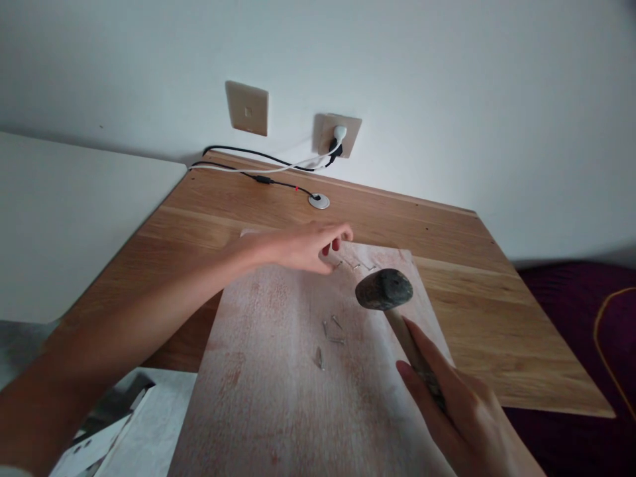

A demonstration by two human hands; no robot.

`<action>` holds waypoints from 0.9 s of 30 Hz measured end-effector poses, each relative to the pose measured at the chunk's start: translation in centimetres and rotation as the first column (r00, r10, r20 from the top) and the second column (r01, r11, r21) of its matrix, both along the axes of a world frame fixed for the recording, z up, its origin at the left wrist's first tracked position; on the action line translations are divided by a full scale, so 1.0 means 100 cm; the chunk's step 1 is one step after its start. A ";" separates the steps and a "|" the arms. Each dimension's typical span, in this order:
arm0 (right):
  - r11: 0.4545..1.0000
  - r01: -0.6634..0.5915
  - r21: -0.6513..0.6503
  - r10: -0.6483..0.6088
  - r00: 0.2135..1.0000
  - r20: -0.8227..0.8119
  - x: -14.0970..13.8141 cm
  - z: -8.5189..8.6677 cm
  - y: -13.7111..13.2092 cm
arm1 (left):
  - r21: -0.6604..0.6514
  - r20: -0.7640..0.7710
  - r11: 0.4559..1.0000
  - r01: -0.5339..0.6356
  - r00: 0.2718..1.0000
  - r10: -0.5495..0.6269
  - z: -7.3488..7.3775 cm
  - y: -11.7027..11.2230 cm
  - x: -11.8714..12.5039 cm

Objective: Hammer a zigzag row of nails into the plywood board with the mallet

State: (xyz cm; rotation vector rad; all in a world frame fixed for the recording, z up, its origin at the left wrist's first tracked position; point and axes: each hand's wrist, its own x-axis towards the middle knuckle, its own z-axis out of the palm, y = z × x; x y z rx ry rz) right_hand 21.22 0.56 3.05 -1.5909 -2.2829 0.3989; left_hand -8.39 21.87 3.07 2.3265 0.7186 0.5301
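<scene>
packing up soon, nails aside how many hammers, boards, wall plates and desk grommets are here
hammer: 1
board: 1
wall plates: 2
grommet: 1
total: 5

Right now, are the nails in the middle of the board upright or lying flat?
Lying flat: the nails rest on their sides, scattered loose on the board.

One hammer (pixel 384 289), one board (pixel 278 384), roughly seven nails (pixel 319 358), two wall plates (pixel 247 108).
</scene>
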 end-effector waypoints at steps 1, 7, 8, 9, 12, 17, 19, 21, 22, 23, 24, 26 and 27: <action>1.000 -0.008 0.002 0.008 1.000 -0.007 0.003 -0.004 -0.003 | 0.026 -0.032 0.999 0.021 0.999 -0.020 0.009 -0.007 -0.001; 1.000 0.009 -0.026 -0.011 0.997 -0.072 0.006 -0.019 -0.006 | 0.126 -0.299 0.965 0.228 0.937 -0.183 0.028 -0.057 0.007; 1.000 0.013 -0.026 -0.015 0.997 -0.079 0.005 -0.019 -0.005 | 0.158 -0.320 0.962 0.225 0.933 -0.165 0.027 -0.062 0.009; 1.000 0.018 -0.022 -0.019 0.996 -0.087 0.004 -0.019 -0.006 | 0.190 -0.329 0.957 0.219 0.933 -0.149 0.024 -0.065 0.010; 0.999 0.027 -0.039 -0.031 0.993 -0.116 0.000 -0.017 -0.007 | 0.244 -0.319 0.943 0.225 0.937 -0.141 0.018 -0.066 0.013; 0.994 0.086 -0.065 -0.096 0.979 -0.180 -0.005 -0.017 -0.008 | 0.261 -0.335 0.914 0.311 0.917 -0.217 0.012 -0.059 0.016; 0.995 0.065 -0.073 -0.077 0.982 -0.172 -0.004 -0.019 -0.008 | 0.237 -0.343 0.917 0.322 0.911 -0.231 0.011 -0.058 0.018; 0.995 0.052 -0.081 -0.065 0.984 -0.167 -0.003 -0.022 -0.008 | 0.195 -0.327 0.936 0.293 0.919 -0.220 0.012 -0.058 0.019; 0.995 0.061 -0.083 -0.074 0.983 -0.170 -0.003 -0.023 -0.009 | 0.171 -0.315 0.948 0.270 0.926 -0.208 0.013 -0.057 0.018; 0.993 0.079 -0.083 -0.092 0.980 -0.177 -0.003 -0.024 -0.009 | 0.146 -0.301 0.960 0.241 0.935 -0.188 0.015 -0.056 0.017; 0.992 0.097 -0.079 -0.110 0.976 -0.186 -0.003 -0.025 -0.009 | 0.126 -0.289 0.970 0.207 0.943 -0.164 0.017 -0.053 0.014; 0.990 0.119 -0.070 -0.131 0.970 -0.205 -0.005 -0.025 -0.010 | 0.107 -0.256 0.986 0.131 0.961 -0.100 0.021 -0.046 0.006; 0.990 0.120 -0.072 -0.133 0.969 -0.208 -0.006 -0.025 -0.010 | 0.108 -0.236 0.990 0.089 0.970 -0.061 0.023 -0.041 0.001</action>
